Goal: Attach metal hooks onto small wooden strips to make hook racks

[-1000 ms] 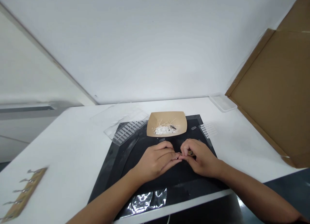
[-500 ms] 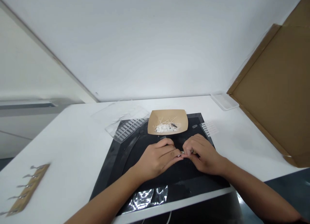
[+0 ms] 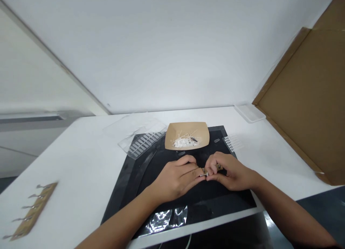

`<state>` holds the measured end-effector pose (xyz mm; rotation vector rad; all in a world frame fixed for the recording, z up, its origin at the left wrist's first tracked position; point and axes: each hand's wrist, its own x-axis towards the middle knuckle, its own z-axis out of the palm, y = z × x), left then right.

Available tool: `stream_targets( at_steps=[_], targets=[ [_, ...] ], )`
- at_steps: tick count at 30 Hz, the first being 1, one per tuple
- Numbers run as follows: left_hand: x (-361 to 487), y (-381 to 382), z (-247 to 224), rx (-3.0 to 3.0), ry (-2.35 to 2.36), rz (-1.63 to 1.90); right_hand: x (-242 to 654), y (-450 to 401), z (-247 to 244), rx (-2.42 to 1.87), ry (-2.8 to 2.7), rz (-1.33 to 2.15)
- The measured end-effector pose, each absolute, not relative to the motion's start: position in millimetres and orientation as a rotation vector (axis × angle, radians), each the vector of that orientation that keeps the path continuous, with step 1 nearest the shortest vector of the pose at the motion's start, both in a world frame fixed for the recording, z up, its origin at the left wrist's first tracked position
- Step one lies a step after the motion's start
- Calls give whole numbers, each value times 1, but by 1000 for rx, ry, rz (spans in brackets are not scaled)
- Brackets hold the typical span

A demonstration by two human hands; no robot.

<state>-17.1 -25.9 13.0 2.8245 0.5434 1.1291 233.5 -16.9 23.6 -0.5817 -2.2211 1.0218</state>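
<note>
Over the black mat (image 3: 172, 200), my left hand (image 3: 176, 179) and my right hand (image 3: 228, 171) meet fingertip to fingertip. The left fingers pinch closed near a tiny shiny piece (image 3: 204, 175) with a whitish end; its kind is too small to tell. My right hand is closed as well, its thumb and fingers against that piece. A small yellowish-brown thing (image 3: 220, 167) with a dark spot pokes out of the right fingers, mostly hidden. Just beyond the hands, a small clear nail tip (image 3: 182, 153) lies on the mat.
Behind the hands stands a brown paper tray (image 3: 187, 127) with thin sticks and white bits. Around it lie a sheet of nail tips (image 3: 145, 143), a sheet of small tabs (image 3: 234, 143) and another tip (image 3: 217, 140). A wooden bar with metal clips (image 3: 33, 213) lies left; cardboard (image 3: 304, 98) stands right.
Both hands have shifted slightly right, still together. The right fingers have turned a little, showing more of the yellowish-brown thing and the whitish end.
</note>
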Motion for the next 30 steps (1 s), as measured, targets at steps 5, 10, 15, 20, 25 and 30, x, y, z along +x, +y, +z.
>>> stream_targets(
  at_steps=[5, 10, 15, 20, 25, 30],
  targets=[
    [-23, -20, 7, 2816, 580, 1145, 239, -15, 25, -616, -2146, 1041],
    [-30, -10, 0, 2775, 598, 1235, 248, -10, 26, -656, -1996, 1009],
    [-27, -15, 2, 2768, 576, 1216, 248, -8, 22, -705, -2057, 894],
    [-26, -18, 3, 2848, 578, 1112, 244, -10, 18, -771, -2166, 821],
    [-28, -16, -1, 2884, 566, 1110, 243, -10, 8, -802, -2113, 792],
    [-29, -16, -2, 2919, 581, 1089, 240, -10, -4, -827, -2031, 745]
  ],
)
